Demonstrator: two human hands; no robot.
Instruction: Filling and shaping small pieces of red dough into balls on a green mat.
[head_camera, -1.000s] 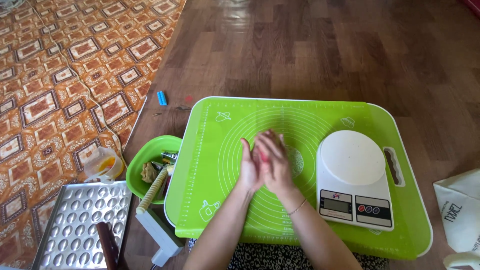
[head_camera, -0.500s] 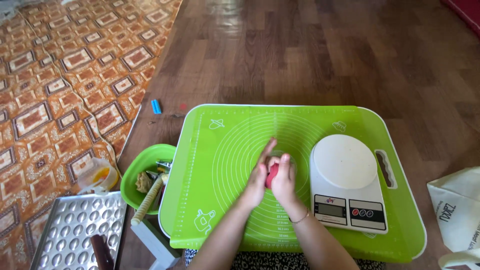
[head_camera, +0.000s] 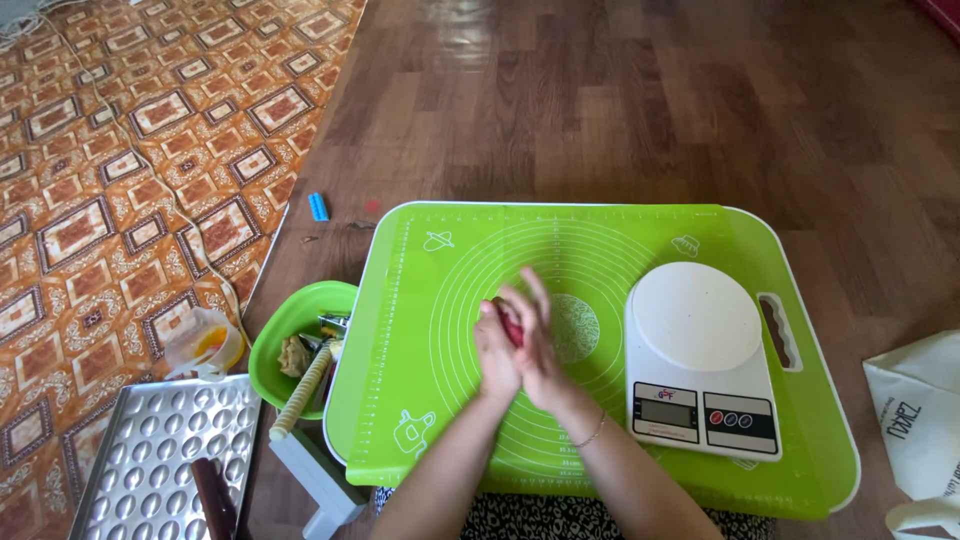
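I press my left hand (head_camera: 497, 350) and right hand (head_camera: 535, 345) flat together around the red lump (head_camera: 511, 328) over the green mat's (head_camera: 450, 300) middle. By my judgement rolling is underway; the scale (head_camera: 700, 350) near its right edge sits bare

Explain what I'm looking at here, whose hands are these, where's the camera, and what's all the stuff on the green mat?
No machine here: a person wears a camera on the head, looking down at their own bare hands. The left hand and right hand are pressed together around a small red lump, over a green mat printed with circles. A white kitchen scale sits on the mat to the right. Left of it are a green bowl of small tools, a dimpled metal tray and a patterned carpet.
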